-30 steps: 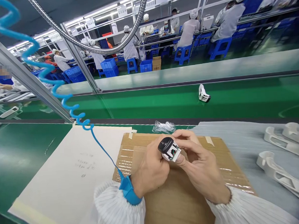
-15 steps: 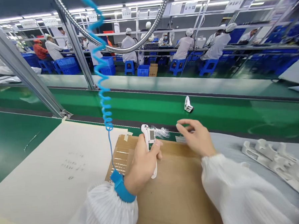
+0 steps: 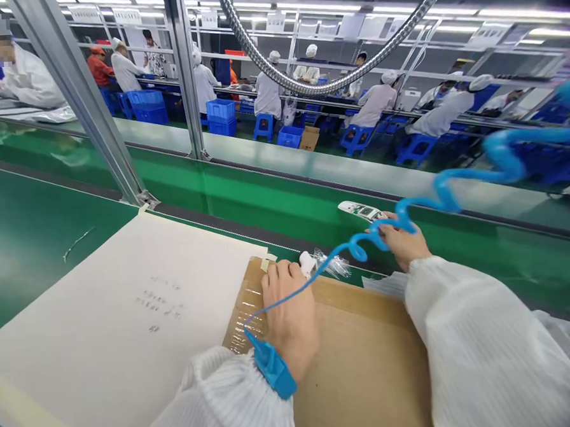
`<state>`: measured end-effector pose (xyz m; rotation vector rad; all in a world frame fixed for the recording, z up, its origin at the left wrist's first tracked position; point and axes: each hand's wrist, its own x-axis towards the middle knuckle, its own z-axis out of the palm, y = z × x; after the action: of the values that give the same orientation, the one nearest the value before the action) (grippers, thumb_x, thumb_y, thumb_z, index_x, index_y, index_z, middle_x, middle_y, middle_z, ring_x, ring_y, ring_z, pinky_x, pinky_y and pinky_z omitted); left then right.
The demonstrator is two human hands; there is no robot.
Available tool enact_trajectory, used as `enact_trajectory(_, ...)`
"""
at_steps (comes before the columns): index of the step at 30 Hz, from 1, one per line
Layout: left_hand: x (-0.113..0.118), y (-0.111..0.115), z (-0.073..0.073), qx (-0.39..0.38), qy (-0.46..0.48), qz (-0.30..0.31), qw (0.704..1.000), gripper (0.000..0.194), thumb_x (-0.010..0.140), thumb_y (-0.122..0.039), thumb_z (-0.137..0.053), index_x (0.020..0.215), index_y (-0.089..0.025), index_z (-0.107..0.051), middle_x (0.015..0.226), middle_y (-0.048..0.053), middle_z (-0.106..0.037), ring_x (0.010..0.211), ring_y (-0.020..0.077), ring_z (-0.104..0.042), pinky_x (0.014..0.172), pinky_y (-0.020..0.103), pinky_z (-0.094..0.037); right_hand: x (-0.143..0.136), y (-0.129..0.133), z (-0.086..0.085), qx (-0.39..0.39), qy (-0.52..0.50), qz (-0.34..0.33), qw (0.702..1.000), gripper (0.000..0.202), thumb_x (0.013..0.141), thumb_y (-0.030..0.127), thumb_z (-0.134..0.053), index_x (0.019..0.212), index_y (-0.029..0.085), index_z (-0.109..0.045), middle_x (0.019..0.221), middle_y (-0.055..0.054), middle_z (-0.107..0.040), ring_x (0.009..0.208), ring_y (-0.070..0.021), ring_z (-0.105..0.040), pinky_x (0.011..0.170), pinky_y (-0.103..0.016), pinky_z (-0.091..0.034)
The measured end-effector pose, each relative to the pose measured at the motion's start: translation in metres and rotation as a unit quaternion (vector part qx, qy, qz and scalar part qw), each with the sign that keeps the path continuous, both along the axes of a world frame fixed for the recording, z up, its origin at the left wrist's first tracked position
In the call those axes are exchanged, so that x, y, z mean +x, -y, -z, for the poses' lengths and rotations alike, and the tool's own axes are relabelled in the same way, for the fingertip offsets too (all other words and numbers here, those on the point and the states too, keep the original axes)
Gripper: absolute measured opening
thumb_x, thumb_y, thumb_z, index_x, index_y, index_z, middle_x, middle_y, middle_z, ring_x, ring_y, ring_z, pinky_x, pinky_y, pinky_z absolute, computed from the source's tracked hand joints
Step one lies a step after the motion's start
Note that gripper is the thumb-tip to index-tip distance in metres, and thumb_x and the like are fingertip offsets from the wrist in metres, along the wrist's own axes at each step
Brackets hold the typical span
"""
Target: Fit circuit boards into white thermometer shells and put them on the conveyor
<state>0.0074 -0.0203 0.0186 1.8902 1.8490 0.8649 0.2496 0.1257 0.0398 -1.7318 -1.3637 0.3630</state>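
My left hand (image 3: pixel 290 315), with a blue wrist strap (image 3: pixel 274 368) on its wrist, lies back-up over the cardboard (image 3: pixel 359 356). Its fingers are wrapped round a white plastic part (image 3: pixel 307 263), whose rounded end shows beyond them. Over the green belt, my right hand (image 3: pixel 404 242) grips one end of a long white casing (image 3: pixel 359 209) with a circuit board showing in it. A coiled blue cord (image 3: pixel 437 193) runs from the strap across the front of my right hand. Crumpled clear plastic (image 3: pixel 334 263) lies between the hands.
A white sheet with handwriting (image 3: pixel 127 298) covers the left of the bench. Metal posts (image 3: pixel 189 78) rise behind it. A metal hose (image 3: pixel 316 87) hangs above. At the upper left a person (image 3: pixel 27 77) works; others sit far behind.
My left hand has turned back-up over its white part. My right hand, previously holding nothing, has reached over the belt and now grips the casing. The blue cord has swung right, and the view has shifted.
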Motion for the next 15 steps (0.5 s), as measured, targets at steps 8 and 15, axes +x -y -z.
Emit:
enact_trajectory(8,-0.001,0.006,-0.009,0.161,0.193,0.092,0.964,0.032,0.097,-0.024,-0.053,0.127,-0.013,-0.054,0.134,0.016,-0.056,0.128,0.0300,-0.047,0.111,0.050,-0.038,-0.040,0.146,-0.060,-0.054,-0.082,-0.113,0.989,0.063,0.077,0.070,-0.071,0.119,0.024,-0.070,0.105,-0.008,-0.075,0.095,-0.0273,-0.073,0.089,-0.038,-0.059)
enact_trajectory(15,0.006,0.019,-0.012,0.141,0.273,0.247,0.919,0.038,0.098,-0.033,-0.059,0.133,-0.022,-0.056,0.141,0.005,-0.058,0.134,0.0190,-0.049,0.119,0.038,-0.035,-0.050,0.226,-0.077,-0.080,-0.034,-0.123,0.989,0.057,0.082,0.066,-0.068,0.117,0.021,-0.071,0.100,-0.009,-0.076,0.087,-0.0255,-0.071,0.078,-0.036,-0.061)
